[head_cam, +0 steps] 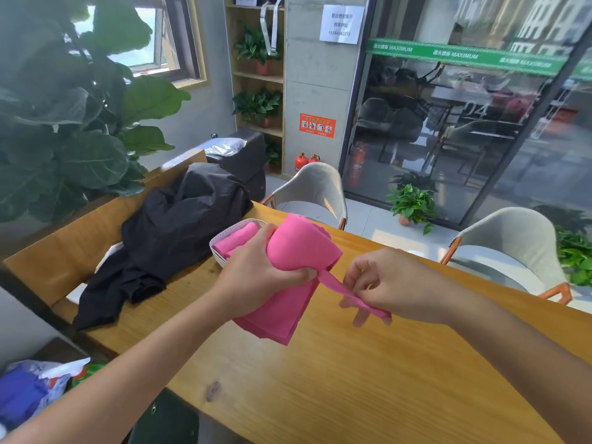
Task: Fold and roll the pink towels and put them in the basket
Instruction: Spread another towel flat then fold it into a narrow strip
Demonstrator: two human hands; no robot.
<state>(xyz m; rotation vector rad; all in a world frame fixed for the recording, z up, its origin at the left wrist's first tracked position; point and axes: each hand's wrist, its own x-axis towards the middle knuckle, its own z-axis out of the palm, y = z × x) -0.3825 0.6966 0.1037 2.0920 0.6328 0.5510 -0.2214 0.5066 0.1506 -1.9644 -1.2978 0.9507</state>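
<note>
Towel (298, 251), half-rolled just beside the basket (221, 238), is gripped by the left hand (256, 277) while the right hand (384, 283) pinches its tail; slack grip could unravel the roll

Pink towel (301, 248): matt soft cloth. Table (368, 379): smooth grained wood. Jacket (179, 225): black matt fabric.

A grey wall (221, 59) holds a daylit window (153, 36). Wooden shelves (259, 78) carry potted plants. Two grey chairs (315, 190) face glass doors (464, 123).
</note>
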